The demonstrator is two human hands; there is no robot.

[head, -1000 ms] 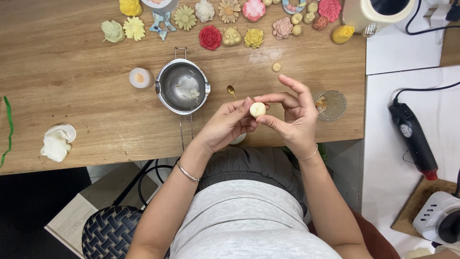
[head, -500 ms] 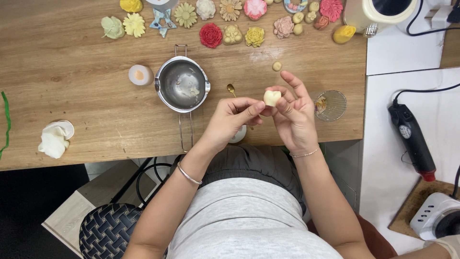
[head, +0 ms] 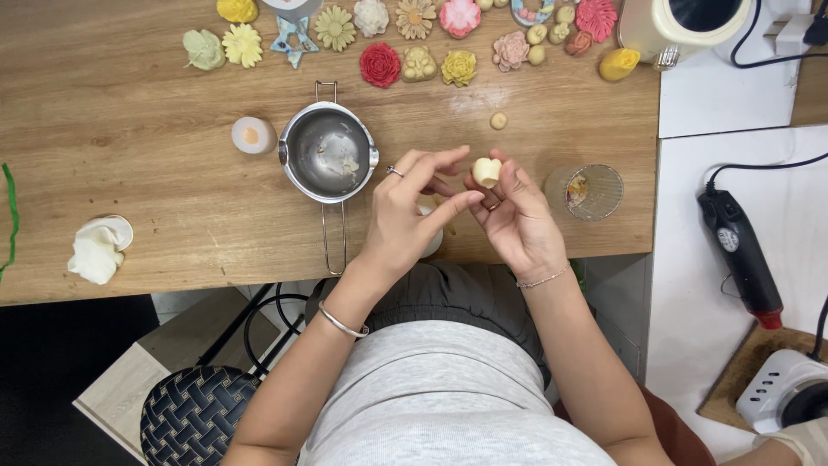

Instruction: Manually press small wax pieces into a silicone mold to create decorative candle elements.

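Observation:
A small cream wax lump is pinched at the fingertips of my right hand, held just above the wooden table. My left hand is beside it, its forefinger touching the lump's left side and its thumb reaching under toward my right palm. A small steel pouring pan with wax residue stands just left of my hands, handle pointing toward me. Something white lies on the table under my left hand, mostly hidden.
Coloured wax flowers and a blue star lie in rows along the table's far edge. A tealight, a crumpled white tissue, a small glass jar and a tiny wax ball surround me. At right: a heat gun, a round pot.
Both hands have lifted away from my body toward the table's middle, carrying the cream lump; the left fingers have shifted around it.

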